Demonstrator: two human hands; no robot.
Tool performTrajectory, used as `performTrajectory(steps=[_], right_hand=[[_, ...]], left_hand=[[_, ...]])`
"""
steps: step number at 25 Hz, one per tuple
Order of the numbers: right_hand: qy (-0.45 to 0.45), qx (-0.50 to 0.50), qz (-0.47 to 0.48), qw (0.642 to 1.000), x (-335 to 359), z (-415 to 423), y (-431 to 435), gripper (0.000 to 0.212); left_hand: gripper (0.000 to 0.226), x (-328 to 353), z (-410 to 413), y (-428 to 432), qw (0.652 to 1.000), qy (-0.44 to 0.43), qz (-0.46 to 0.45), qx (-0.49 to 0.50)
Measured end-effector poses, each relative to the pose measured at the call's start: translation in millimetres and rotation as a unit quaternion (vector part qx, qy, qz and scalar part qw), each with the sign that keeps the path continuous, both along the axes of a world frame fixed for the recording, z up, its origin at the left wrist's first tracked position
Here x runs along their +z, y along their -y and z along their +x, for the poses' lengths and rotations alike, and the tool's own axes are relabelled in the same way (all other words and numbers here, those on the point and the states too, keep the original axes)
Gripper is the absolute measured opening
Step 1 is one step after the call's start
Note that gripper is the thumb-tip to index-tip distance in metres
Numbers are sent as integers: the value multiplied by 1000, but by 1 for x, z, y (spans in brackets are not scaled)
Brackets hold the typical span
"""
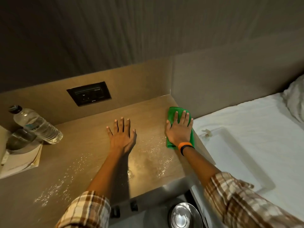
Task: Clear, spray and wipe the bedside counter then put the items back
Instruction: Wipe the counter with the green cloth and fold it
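The right hand [179,129] lies flat on a green microfibre cloth [174,112] at the worktop's [92,145] far right corner, about two o'clock from the middle of the view. Its fingers [184,116] are straight, slightly spread and pressing down rather than pinching; that spreads the load over the cloth, so a wiping stroke looks to be starting from the corner by the bed. The left hand [121,137] rests palm down near the centre of the worktop, fingers [122,124] fanned and holding nothing, probably as a brace for the lean.

Spray droplets [54,190] glisten in a band from seven o'clock up towards the cloth, and a wet sheen sits between the forearms, so most of the surface looks still unwiped. A water bottle [37,125], an upturned glass [19,139] and a booklet [21,162] crowd the left end at nine o'clock, seemingly parked out of the wiping path.

The worktop is wood-grain laminate with a matching upstand carrying a dark socket plate [88,93]. A white-sheeted bed [246,125] adjoins at three o'clock, with a white tray [230,155] lying on it. A steel bin [184,215] stands below at six o'clock.
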State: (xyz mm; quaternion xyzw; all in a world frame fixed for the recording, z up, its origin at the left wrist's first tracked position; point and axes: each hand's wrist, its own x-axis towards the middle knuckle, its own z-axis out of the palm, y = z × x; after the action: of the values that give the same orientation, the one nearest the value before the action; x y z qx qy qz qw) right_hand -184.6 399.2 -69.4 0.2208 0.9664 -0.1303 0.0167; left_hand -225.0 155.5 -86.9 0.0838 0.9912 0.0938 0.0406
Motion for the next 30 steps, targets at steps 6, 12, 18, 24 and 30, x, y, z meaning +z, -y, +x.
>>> performTrajectory(steps=[6, 12, 18, 24, 30], right_hand=[[25, 208, 45, 977, 9, -86, 9, 65], [3, 253, 45, 966, 7, 24, -57, 65], [-59, 55, 27, 996, -14, 122, 44, 70], [-5, 83, -10, 996, 2, -8, 79, 67], [-5, 326, 68, 943, 1, -8, 52, 64]], left_hand=[[68, -16, -10, 4, 1000, -26, 0, -6], [70, -8, -5, 3, 1000, -14, 6, -7], [69, -3, -5, -1, 1000, 8, 4, -3], [69, -17, -14, 3, 1000, -6, 1, -5], [67, -17, -14, 5, 1000, -8, -3, -10]])
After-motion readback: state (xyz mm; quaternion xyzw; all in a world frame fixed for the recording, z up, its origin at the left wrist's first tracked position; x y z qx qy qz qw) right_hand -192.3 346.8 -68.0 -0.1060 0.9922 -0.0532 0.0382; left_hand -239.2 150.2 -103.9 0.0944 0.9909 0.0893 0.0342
